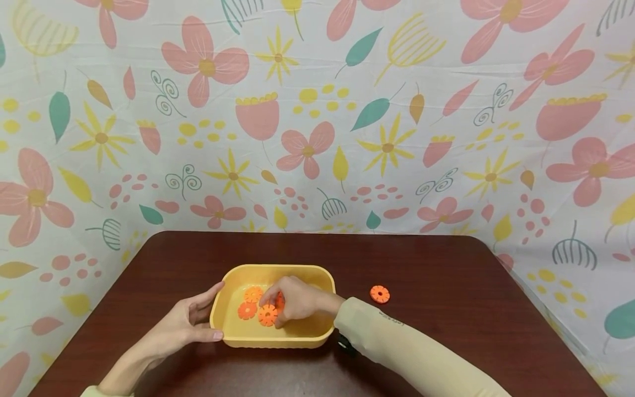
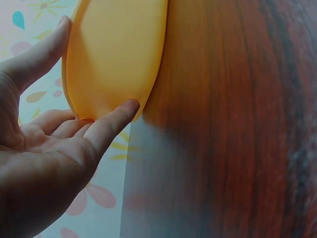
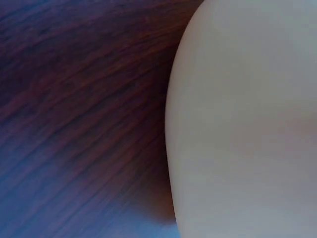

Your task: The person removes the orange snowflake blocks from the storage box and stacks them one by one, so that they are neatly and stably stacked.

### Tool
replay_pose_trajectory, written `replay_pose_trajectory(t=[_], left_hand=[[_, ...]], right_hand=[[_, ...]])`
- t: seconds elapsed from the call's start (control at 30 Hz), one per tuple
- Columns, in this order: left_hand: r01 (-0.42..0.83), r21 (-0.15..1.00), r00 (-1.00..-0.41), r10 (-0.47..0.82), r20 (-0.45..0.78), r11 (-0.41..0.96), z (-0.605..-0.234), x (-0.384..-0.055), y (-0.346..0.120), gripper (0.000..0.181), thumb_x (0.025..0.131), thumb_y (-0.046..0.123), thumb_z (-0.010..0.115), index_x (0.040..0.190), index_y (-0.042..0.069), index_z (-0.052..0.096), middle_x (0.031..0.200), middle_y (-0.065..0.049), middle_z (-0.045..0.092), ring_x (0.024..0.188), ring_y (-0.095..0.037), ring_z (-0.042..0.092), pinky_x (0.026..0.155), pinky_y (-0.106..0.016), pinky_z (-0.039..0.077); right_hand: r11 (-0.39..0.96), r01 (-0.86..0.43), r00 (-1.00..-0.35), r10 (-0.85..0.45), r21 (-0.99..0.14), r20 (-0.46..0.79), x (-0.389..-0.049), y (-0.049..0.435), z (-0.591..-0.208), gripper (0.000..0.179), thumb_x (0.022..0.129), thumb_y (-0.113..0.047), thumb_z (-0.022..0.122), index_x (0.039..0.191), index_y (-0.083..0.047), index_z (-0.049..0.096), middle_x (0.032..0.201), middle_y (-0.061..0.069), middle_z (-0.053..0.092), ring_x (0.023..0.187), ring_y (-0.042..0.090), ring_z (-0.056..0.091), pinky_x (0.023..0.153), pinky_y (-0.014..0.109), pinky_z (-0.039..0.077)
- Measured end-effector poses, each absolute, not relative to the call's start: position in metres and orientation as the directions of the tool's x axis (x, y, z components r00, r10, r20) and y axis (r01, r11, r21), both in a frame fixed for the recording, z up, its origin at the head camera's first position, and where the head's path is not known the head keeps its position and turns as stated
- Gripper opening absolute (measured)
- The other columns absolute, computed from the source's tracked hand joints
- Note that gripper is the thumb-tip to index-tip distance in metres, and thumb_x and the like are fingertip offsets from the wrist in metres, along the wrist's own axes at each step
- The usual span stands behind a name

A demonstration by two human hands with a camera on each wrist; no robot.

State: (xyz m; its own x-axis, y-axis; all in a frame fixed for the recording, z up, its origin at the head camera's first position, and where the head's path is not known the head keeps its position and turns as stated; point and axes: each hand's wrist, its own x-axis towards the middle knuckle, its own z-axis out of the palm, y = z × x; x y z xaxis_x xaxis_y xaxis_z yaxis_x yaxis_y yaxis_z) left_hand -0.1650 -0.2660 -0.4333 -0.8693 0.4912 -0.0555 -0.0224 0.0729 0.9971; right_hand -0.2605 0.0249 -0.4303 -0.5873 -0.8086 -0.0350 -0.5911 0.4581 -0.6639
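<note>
My left hand (image 1: 186, 320) holds the left end of a yellow plastic box (image 1: 233, 337), with the thumb at the near corner and a finger at the far one. In the left wrist view, the fingers lie against the box's outer wall (image 2: 119, 44). Reaching inside the box, my right hand (image 1: 295, 300) has its fingers bent around an orange notched disc (image 1: 268, 316), which sits between thumb and index finger. To its left are another orange disc (image 1: 247, 310) and a lighter orange disc (image 1: 253, 294). One more orange piece is partly hidden under the hand.
A single orange disc (image 1: 380, 294) lies on the dark brown table (image 1: 426, 275), right of the box. A flower-patterned cloth (image 1: 307, 193) hangs behind the table. The right wrist view shows mostly a pale sleeve (image 3: 242, 124) beside the wood surface.
</note>
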Motion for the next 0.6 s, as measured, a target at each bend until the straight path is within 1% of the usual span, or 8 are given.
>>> replay_pose_trajectory(t=[0.17,0.37,0.6], left_hand=[[-0.026,0.997,-0.87,0.49,-0.055,0.066,-0.4337,-0.1652,-0.2662,0.1,0.092,-0.004,0.077,0.168,-0.001,0.012,0.17,-0.029,0.011,0.142,-0.049,0.043,0.096,-0.04,0.057],[-0.028,0.997,-0.871,0.488,-0.059,0.071,-0.4343,-0.1646,-0.2665,0.1,0.092,-0.004,0.078,0.168,0.0,0.012,0.17,-0.029,0.012,0.143,-0.048,0.043,0.096,-0.04,0.057],[-0.011,0.997,-0.872,0.487,-0.047,0.075,-0.4333,-0.165,-0.2665,0.1,0.091,-0.004,0.078,0.168,-0.001,0.013,0.17,-0.029,0.012,0.144,-0.047,0.041,0.097,-0.039,0.056]], right_hand=[[0.458,-0.593,-0.587,-0.809,-0.662,-0.035,-0.2607,0.0259,-0.43,0.041,0.074,0.002,0.094,0.112,-0.009,0.082,0.086,-0.009,0.07,0.083,0.007,0.059,0.074,0.018,0.049],[0.455,-0.594,-0.593,-0.805,-0.663,-0.021,-0.2597,0.0257,-0.4321,0.038,0.075,-0.002,0.095,0.111,-0.009,0.082,0.082,-0.009,0.068,0.078,0.009,0.06,0.068,0.017,0.047],[0.429,-0.548,-0.613,-0.79,-0.718,-0.004,-0.2608,0.0285,-0.4319,0.041,0.073,-0.003,0.096,0.111,-0.007,0.083,0.081,-0.006,0.069,0.073,0.008,0.056,0.065,0.018,0.045]])
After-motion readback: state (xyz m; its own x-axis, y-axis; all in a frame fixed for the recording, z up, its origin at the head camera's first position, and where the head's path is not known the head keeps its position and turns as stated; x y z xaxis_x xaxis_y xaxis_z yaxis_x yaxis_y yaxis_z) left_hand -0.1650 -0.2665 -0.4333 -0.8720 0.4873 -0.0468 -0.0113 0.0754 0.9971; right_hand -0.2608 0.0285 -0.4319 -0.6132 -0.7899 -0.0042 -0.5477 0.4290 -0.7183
